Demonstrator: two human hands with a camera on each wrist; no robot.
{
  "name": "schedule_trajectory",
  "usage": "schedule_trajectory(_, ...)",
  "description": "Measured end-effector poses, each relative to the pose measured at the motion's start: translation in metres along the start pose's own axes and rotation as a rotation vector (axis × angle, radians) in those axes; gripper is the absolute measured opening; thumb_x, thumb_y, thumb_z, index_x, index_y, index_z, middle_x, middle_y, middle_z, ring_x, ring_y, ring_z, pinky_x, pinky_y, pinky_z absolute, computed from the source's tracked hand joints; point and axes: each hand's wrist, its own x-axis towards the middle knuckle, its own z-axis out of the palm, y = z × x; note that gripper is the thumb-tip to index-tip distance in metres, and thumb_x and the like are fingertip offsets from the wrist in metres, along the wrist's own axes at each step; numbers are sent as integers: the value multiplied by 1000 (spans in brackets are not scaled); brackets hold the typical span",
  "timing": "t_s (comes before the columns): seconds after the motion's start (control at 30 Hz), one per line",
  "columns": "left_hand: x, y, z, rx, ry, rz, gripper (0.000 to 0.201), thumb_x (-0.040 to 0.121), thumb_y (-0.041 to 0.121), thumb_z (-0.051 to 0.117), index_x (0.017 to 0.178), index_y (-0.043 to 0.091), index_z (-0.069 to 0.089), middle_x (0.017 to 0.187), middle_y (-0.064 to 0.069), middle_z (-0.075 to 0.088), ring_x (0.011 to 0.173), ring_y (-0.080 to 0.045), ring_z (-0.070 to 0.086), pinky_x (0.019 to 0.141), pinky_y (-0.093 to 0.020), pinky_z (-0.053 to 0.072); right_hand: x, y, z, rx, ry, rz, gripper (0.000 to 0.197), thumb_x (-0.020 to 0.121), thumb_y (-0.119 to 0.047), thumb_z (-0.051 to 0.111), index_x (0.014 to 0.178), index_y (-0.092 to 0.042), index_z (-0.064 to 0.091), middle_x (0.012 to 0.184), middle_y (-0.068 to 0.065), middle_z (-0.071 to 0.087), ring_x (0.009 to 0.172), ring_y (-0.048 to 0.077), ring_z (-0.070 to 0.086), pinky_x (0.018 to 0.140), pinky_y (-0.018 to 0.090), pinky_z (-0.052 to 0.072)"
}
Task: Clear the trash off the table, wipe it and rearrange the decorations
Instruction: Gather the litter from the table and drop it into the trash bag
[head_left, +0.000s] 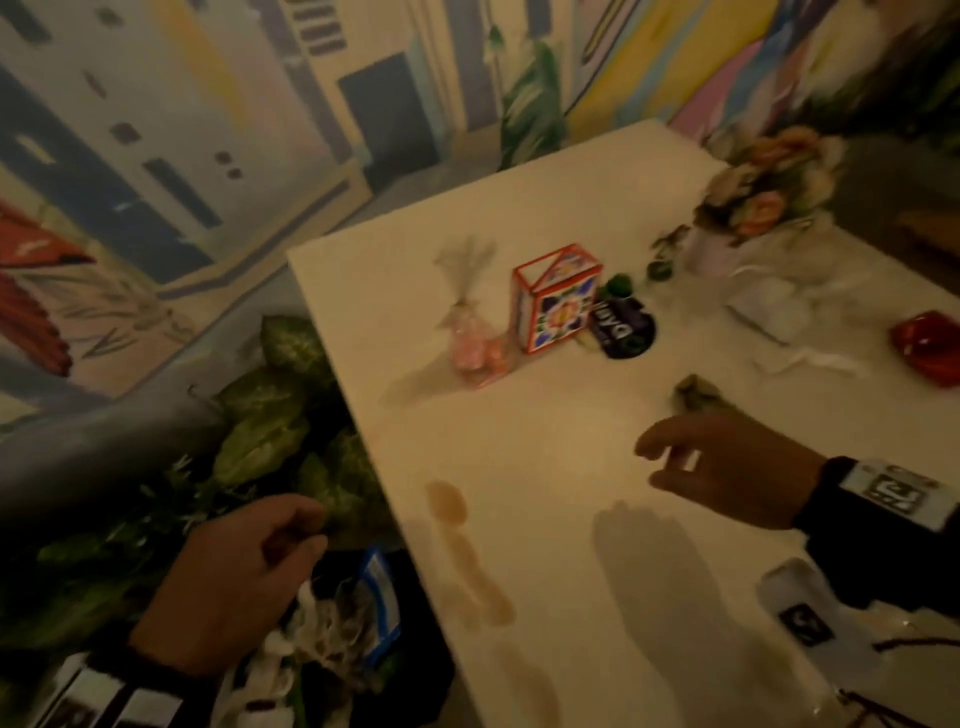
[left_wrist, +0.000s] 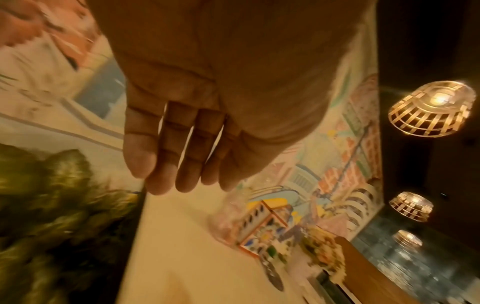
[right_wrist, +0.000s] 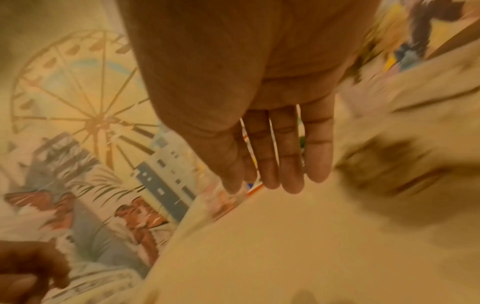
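Off the table's left edge, my left hand (head_left: 306, 530) hangs over a dark trash bag (head_left: 415, 660) that holds white paper and a blue-and-white packet. The left wrist view shows its fingers (left_wrist: 176, 176) straight and empty. My right hand (head_left: 660, 462) hovers over the white table (head_left: 571, 467), fingers (right_wrist: 291, 181) relaxed, holding nothing. Just beyond it lies a crumpled greenish scrap (head_left: 698, 392). Farther back stand a red-framed patterned box (head_left: 556, 299), a cellophane bag of pink sweets (head_left: 475, 345) and a dark purple wrapper (head_left: 621, 327). Brown stains (head_left: 467, 561) streak the near left of the table.
A flower bouquet (head_left: 769, 192) stands at the back right with crumpled white tissues (head_left: 774, 306) in front of it. A red object (head_left: 930, 345) lies at the right edge. Small green balls (head_left: 618, 285) sit behind the wrapper. Leafy plants (head_left: 270, 426) crowd the left side.
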Motion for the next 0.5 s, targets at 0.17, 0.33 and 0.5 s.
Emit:
schedule_trajectory(0.17,32,133,59,48,-2,126,22,80,16,71,94,31,64,83,17,64,72,-3,60,58,-8,44,-31,128,-75,24,137,98,21,78,-22,74,98,-24,68,96,-9,68,80,6,61,65,15,47)
schedule_trajectory(0.33,79,227,135,74,-86,147,32,82,24,70,110,32,58,104,12,61,72,-7,59,65,-13,41,-27,220,-106,3,121,145,29,77,-25,74,104,-24,63,101,-7,60,79,3,55,64,8,36)
schedule_trajectory(0.5,112,281,189,180,-245,52,67,82,40,68,139,31,34,133,1,44,102,-19,54,89,-29,44,-9,258,-105,-20,103,191,47,76,-29,75,119,-26,56,122,-4,53,103,14,54,87,18,39)
